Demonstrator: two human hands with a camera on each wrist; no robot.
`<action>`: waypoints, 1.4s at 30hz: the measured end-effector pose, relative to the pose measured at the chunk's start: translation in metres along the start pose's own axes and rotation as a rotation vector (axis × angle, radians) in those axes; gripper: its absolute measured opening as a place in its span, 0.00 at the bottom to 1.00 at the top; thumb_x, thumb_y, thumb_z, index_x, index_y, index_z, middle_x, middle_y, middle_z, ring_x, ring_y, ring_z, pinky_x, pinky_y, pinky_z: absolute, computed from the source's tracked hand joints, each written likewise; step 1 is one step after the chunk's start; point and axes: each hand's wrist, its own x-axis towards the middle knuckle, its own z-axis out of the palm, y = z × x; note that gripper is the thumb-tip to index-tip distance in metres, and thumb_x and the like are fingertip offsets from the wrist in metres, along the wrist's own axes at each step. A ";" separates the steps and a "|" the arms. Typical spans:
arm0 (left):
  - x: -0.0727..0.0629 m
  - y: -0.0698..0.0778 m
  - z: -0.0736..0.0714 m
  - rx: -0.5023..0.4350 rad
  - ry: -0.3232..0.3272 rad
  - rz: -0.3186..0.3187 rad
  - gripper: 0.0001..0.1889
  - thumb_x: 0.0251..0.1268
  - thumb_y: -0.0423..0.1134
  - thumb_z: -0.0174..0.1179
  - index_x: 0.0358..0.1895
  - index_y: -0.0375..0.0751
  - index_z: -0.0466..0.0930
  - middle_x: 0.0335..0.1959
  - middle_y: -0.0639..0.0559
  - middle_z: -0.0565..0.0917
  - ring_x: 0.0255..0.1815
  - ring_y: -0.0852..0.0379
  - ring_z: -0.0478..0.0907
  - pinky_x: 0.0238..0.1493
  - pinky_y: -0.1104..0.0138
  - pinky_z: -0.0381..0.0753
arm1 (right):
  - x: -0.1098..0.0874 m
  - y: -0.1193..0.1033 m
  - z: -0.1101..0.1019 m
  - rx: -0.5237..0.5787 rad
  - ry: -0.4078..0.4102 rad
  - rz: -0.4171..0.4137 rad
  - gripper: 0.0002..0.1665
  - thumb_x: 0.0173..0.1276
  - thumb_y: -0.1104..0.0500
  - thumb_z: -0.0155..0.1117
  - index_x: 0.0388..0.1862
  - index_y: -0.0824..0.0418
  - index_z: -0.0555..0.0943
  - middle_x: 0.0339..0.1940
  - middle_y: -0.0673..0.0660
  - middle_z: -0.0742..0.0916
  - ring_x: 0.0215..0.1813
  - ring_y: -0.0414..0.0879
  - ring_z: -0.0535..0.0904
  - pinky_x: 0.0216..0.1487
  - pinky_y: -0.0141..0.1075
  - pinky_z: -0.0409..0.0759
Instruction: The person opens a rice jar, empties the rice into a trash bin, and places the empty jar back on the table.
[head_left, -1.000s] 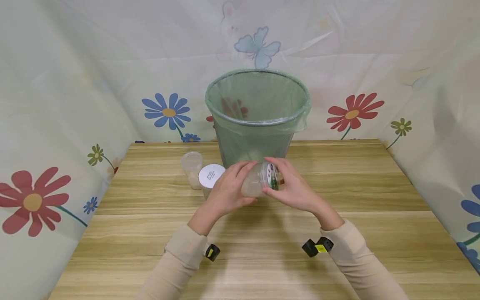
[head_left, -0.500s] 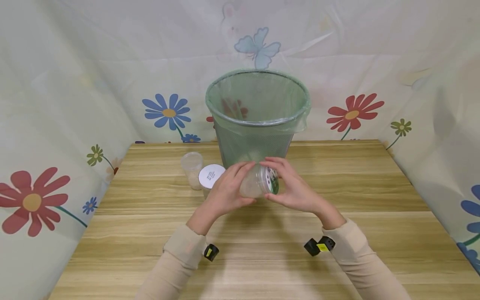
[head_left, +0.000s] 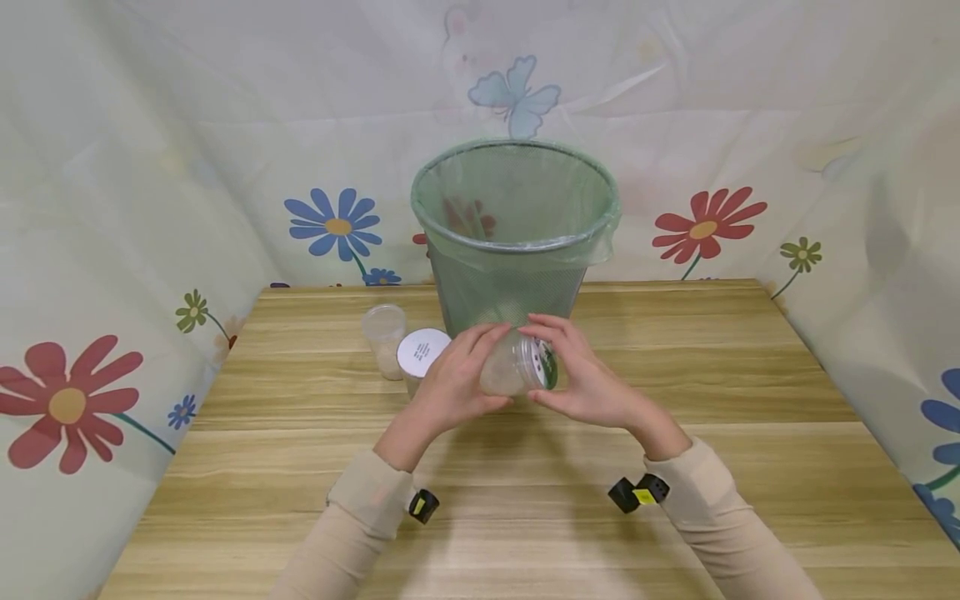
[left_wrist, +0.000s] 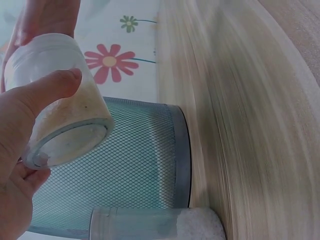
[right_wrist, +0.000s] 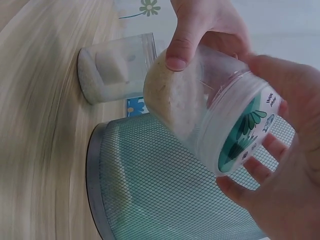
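A clear jar point(head_left: 504, 368) with pale, grainy contents is held tilted above the table, its base to the left. My left hand point(head_left: 453, 379) grips the jar body from the left, the thumb point(left_wrist: 50, 90) pressed on its side. Around the rim of the lid point(right_wrist: 250, 130), printed in green and white, curl the fingers and thumb of my right hand point(head_left: 596, 383). The lid sits on the jar. Beside my left hand stands a jar with a white lid point(head_left: 422, 352), partly hidden. Behind it is a clear, taller container point(head_left: 386, 337) with pale grains at its bottom.
A mesh bin point(head_left: 510, 283) lined with a thin green bag stands just behind my hands. Under everything lies a wood-grain table point(head_left: 712, 350). A white curtain point(head_left: 660, 125) printed with flowers hangs around the back and sides.
My right fingers have shifted on the lid's rim, and the printed lid has turned slightly. The jar has moved a little to the left. My left hand stays nearly still.
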 end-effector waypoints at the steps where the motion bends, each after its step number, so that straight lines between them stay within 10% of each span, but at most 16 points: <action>1: 0.000 0.000 0.000 -0.001 0.005 0.004 0.50 0.31 0.48 0.77 0.65 0.42 0.61 0.60 0.46 0.70 0.59 0.49 0.69 0.61 0.58 0.69 | 0.000 0.000 0.000 0.005 0.002 0.004 0.44 0.50 0.62 0.71 0.65 0.60 0.61 0.67 0.65 0.63 0.68 0.55 0.56 0.62 0.55 0.63; 18: 0.000 0.003 0.000 0.018 0.017 0.020 0.50 0.32 0.49 0.76 0.65 0.43 0.61 0.59 0.47 0.70 0.58 0.51 0.70 0.60 0.60 0.70 | 0.003 -0.012 -0.004 -0.020 -0.011 0.375 0.41 0.61 0.50 0.63 0.70 0.57 0.58 0.58 0.61 0.70 0.52 0.51 0.71 0.36 0.35 0.78; 42: -0.001 -0.005 0.000 -0.003 -0.031 -0.024 0.51 0.33 0.50 0.76 0.67 0.44 0.60 0.61 0.46 0.70 0.60 0.50 0.68 0.61 0.58 0.70 | 0.000 -0.005 -0.011 0.028 0.003 0.110 0.45 0.50 0.60 0.72 0.66 0.57 0.63 0.66 0.59 0.65 0.62 0.51 0.67 0.47 0.42 0.79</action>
